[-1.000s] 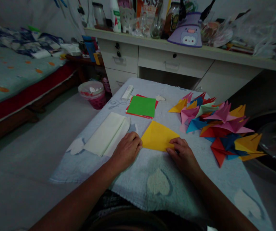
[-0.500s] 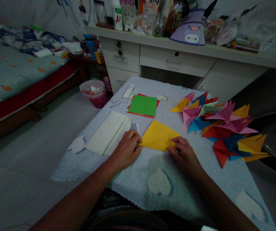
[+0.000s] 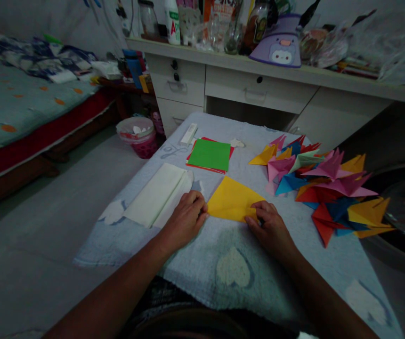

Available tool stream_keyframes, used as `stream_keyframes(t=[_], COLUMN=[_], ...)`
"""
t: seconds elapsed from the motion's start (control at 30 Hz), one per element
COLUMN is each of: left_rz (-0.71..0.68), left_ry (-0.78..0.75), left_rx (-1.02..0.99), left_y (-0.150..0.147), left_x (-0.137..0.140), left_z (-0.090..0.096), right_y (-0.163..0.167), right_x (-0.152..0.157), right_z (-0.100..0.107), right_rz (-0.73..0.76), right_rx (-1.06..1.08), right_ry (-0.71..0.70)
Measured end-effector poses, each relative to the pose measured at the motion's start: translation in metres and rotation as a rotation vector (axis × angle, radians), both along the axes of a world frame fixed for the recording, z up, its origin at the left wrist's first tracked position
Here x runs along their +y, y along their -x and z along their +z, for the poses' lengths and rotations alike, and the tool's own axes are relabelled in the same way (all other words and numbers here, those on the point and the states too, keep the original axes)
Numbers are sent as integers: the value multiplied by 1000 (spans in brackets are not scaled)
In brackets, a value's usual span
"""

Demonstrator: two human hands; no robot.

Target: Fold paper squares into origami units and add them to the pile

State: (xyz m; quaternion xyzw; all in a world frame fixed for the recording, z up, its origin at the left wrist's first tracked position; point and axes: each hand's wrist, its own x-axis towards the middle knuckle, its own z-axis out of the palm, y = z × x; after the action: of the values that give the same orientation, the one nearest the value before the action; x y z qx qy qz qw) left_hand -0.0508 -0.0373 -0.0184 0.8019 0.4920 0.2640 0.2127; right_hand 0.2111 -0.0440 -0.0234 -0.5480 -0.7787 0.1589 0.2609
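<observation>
Both hands hold the yellow paper (image 3: 232,197) that lies around the middle of the cloth-covered table (image 3: 202,268): the left hand (image 3: 187,217) has its fingers bent and drawn together at the paper's left corner, while the right hand (image 3: 270,223) pinches the opposite side, thumb low and fingers curled over it, with only a narrow gap inside the grip. The left hand covers part of the folded pale sheet (image 3: 156,192), which lies toward the table's left edge. Beyond the yellow paper, toward the far edge, a green square (image 3: 209,155) sits on top of red paper (image 3: 232,151), and a small white box (image 3: 189,134) lies near the far left corner. Folded paper birds (image 3: 329,165) crowd the right edge, well apart from the right hand. The yellow paper looks flat and four-sided, its far corner a clear point and its near edge straight; in this dim light, how many layers it has is hard to say.
</observation>
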Motion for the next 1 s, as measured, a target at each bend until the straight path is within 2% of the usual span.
stream_keyframes(t=[0.27, 0.4, 0.47, 0.57, 0.67, 0.8, 1.0], left_rz=[17, 36, 15, -134, -171, -135, -106], left_ry=[-41, -173, -280, -343, -358, -326, -277], left_rx=[55, 172, 261, 315, 302, 328, 385], left_y=[-3, -7, -12, -19, -24, -25, -26], left_x=[2, -8, -18, -35, -47, -49, -51], left_z=[1, 4, 5, 1, -7, -16, -16], right_y=[1, 2, 2, 2, 2, 2, 1], right_x=[1, 1, 1, 2, 2, 3, 4], right_z=[0, 0, -1, -1, -1, 0, 0], right_rz=[-32, -37, -36, -33, -35, -30, -31], right_rx=[-23, -41, -41, -48, -52, -48, -58], right_ry=[-12, -16, -28, -27, -14, 1, -9])
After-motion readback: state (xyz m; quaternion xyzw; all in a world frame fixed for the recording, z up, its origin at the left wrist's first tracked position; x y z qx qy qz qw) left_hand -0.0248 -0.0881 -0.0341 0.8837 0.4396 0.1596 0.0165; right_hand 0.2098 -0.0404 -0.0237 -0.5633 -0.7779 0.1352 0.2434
